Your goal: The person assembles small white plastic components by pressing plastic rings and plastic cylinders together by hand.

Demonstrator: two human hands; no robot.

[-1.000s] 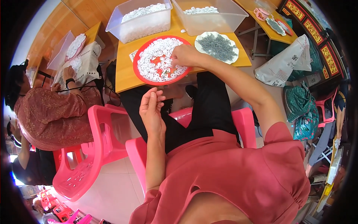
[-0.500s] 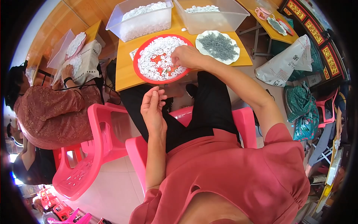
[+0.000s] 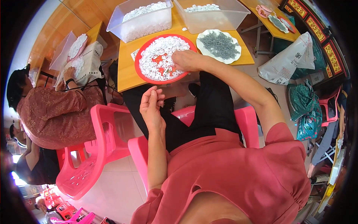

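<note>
A round red tray (image 3: 138, 66) lies on the wooden table, with small white plastic pieces (image 3: 151, 56) spread over it. My right hand (image 3: 186, 60) reaches down into the tray's right side, its fingers bent together among the pieces; what its fingertips pinch is hidden. Above my lap, just in front of the table edge, my left hand (image 3: 152, 108) is raised with thumb and fingertips pressed together. Whatever sits in that pinch is too small to make out. To the right of the tray stands a white scalloped plate (image 3: 203, 48) heaped with small grey pin-like parts (image 3: 220, 44).
Two clear plastic bins (image 3: 145, 31) (image 3: 210, 24) with more white pieces stand along the table's far edge. A person in a patterned top (image 3: 59, 115) works at the left beside a pink chair (image 3: 97, 149). White sack (image 3: 285, 63) and green bags (image 3: 301, 100) lie at right.
My right hand has shifted slightly within the tray, its fingers now lower and more closed among the white pieces. My left hand keeps nearly the same pinch and place.
</note>
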